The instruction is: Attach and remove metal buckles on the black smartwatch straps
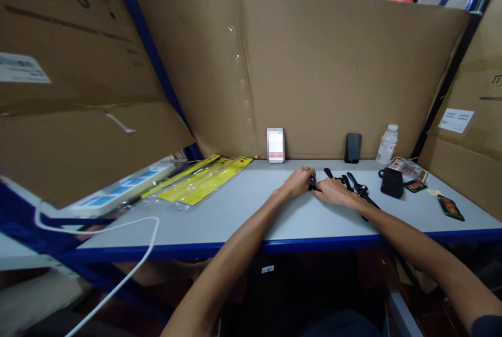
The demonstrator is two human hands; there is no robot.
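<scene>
My left hand is closed around one side of a small black item over the white tabletop. From the other side, my right hand grips the same item, and its fingers point toward the left hand. Most of the item is covered by fingers, so its kind is unclear. Just beyond and to the right of my right hand lie several slim black pieces with strap-like ends, partly hidden by that hand and forearm.
Yellow-backed clear packages and a white power strip lie left. A lit phone, a dark phone and a bottle stand along the cardboard wall. Right lies a black case. A white cable hangs in front.
</scene>
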